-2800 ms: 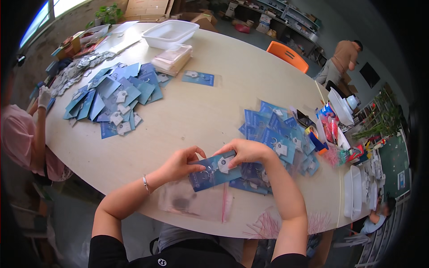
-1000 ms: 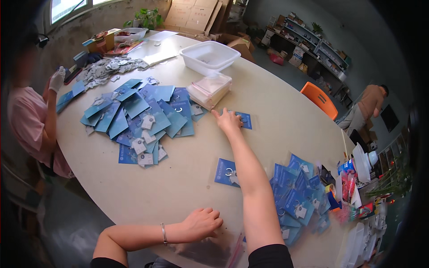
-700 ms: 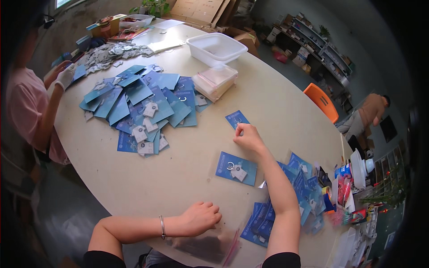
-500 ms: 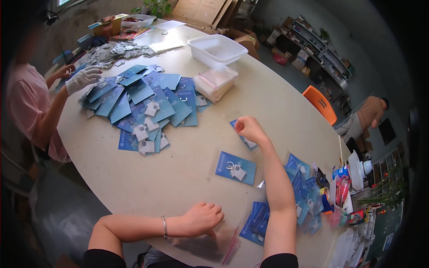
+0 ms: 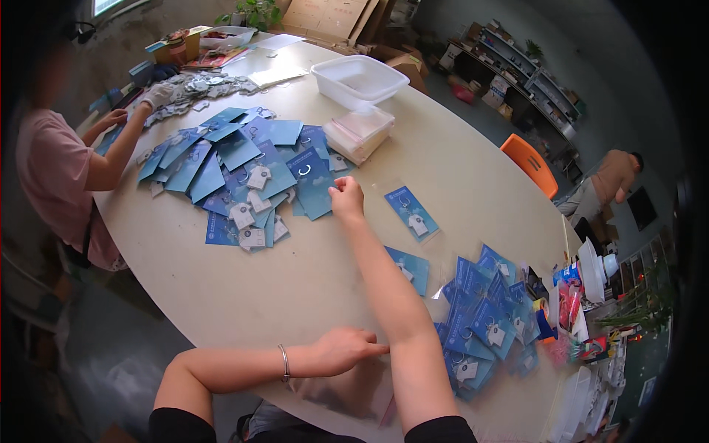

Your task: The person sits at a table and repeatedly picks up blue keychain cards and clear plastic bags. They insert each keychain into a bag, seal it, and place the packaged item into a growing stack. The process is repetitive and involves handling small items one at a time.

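Where the right hand point(image 5: 347, 198) hung moments ago over a blue rectangular card in a clear plastic sleeve point(image 5: 411, 212), that card now lies free, right of the frame's centre. Finger and thumb appear to pinch a blue card with a silver ring point(image 5: 310, 190) at the upper-left pile's edge, so work has shifted there. At lower centre, the left hand point(image 5: 343, 352) lies over a clear plastic bag point(image 5: 343, 391); its grip cannot be told.

An orange plastic chair point(image 5: 529, 165) stands upper right. A leafy green plant point(image 5: 258, 12) and brown cardboard point(image 5: 323, 19) show at the top.
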{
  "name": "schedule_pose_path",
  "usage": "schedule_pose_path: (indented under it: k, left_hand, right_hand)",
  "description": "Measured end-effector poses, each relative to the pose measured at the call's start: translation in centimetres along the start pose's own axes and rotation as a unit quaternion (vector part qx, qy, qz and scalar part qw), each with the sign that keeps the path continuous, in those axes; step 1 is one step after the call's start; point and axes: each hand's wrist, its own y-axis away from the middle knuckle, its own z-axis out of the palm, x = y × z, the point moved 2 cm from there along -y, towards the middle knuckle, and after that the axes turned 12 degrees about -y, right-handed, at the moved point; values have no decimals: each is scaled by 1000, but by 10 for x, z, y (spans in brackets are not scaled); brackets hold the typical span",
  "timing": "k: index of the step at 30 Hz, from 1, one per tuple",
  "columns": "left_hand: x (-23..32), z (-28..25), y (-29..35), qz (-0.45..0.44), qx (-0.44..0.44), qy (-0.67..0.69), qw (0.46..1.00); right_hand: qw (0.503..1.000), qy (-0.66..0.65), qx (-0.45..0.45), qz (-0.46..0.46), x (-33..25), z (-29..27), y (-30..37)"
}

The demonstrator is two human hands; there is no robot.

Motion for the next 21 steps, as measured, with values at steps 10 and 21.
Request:
schedule_pose_path:
  k: [10, 21]
  left_hand:
    - [4, 1, 2, 14, 65, -1, 998]
    - [-3, 1, 1, -88, 149, 113, 978]
  right_hand:
    - [883, -469, -25, 13, 17, -110, 57]
    - [819, -560, 84, 89, 12, -161, 106]
